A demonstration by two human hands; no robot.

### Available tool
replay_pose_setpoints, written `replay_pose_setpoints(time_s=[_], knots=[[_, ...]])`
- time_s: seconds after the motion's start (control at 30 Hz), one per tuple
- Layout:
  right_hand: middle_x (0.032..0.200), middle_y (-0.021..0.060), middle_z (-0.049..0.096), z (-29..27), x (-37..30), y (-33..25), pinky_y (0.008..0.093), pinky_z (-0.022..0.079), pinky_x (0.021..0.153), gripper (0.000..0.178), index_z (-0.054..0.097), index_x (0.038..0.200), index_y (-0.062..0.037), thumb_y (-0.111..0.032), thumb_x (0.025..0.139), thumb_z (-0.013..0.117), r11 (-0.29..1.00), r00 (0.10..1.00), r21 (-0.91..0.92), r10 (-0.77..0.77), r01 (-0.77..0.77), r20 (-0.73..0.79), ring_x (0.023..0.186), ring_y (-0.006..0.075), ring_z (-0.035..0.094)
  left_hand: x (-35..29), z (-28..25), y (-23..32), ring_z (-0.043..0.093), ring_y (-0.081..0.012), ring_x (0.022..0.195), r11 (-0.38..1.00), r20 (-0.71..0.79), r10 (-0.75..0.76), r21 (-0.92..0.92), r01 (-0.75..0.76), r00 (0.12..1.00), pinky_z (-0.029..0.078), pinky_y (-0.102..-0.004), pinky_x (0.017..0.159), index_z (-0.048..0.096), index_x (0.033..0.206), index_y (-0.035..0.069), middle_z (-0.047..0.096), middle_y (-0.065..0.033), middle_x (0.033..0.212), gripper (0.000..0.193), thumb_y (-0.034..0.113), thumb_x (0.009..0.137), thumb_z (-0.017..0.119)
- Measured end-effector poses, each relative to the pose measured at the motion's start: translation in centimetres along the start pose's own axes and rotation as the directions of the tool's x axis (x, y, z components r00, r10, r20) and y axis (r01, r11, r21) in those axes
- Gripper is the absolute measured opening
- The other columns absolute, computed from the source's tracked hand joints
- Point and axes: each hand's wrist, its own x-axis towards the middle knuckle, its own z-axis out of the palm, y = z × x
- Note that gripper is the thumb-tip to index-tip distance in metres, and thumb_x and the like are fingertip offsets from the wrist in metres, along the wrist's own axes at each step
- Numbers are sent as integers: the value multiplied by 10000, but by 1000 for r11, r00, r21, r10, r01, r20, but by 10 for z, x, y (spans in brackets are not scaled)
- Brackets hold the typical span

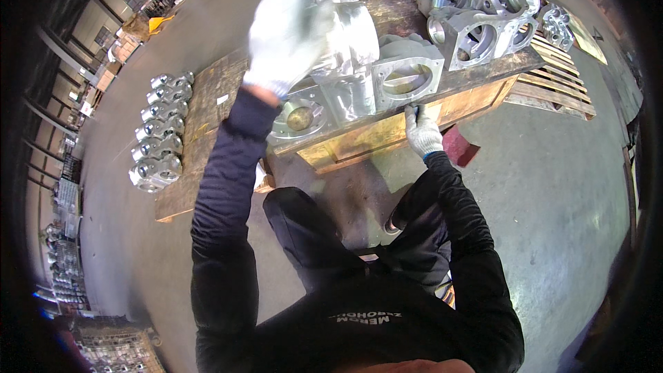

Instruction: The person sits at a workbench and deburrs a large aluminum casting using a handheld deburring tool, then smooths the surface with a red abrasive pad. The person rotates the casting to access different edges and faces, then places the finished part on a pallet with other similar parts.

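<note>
My left hand (286, 34), in a white glove and smeared by motion, is raised over the left end of the wooden workbench (231, 100). It is beside a shiny silver metal casting (358, 34) with a rounded body; whether it touches it, I cannot tell. Below that hand is another casting (280, 126) with a round opening. My right hand (423, 132), also in a white glove, is at the bench's front edge with its fingers curled closed. What they grip, if anything, is hidden. Just behind it is a square-flanged casting (435, 72) with a large round bore.
Several more silver castings (476, 34) crowd the bench's right side. A row of smaller castings (160, 131) lines its left end. A slatted pallet (552, 83) lies to the right. Beneath the bench front is a dark red object (459, 147). Grey concrete floor (552, 186) surrounds the bench.
</note>
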Motion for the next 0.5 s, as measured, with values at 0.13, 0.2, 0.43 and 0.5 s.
replay_pose_setpoints(time_s=[0.13, 0.2, 0.43, 0.5], knots=[[940, 280, 719, 7, 3, -6, 544, 552, 813, 432, 635, 1115, -22, -420, 1037, 485, 975, 969, -150, -187, 164, -160, 880, 468, 703, 46, 26, 19, 688, -325, 1067, 968, 384, 15, 225, -109, 923, 547, -441, 921, 713, 1199, 111, 712, -134, 1183, 433, 437, 923, 644], [900, 278, 717, 8, 2, -6, 543, 556, 797, 418, 649, 1079, -22, -410, 1022, 504, 969, 976, -186, -185, 162, -113, 855, 466, 705, 49, 31, 21, 708, -330, 1005, 973, 640, -137, 231, -20, 756, 555, -449, 890, 740, 1152, 112, 742, -132, 1096, 457, 470, 874, 679], [827, 285, 709, 24, -9, -41, 527, 573, 772, 409, 687, 948, 8, -371, 995, 541, 994, 986, -94, -76, 62, -151, 803, 469, 706, 41, 37, 6, 734, -327, 855, 993, 613, 27, 76, -93, 790, 584, -442, 771, 770, 1060, 82, 753, -178, 956, 509, 519, 803, 721], [831, 295, 707, 26, -11, -63, 528, 573, 778, 414, 690, 937, 9, -372, 996, 540, 997, 994, -83, 1, -10, -112, 816, 469, 708, 36, 39, 4, 733, -322, 816, 985, 545, 91, 74, -156, 834, 584, -442, 741, 765, 1059, 75, 752, -170, 922, 528, 534, 801, 726]])
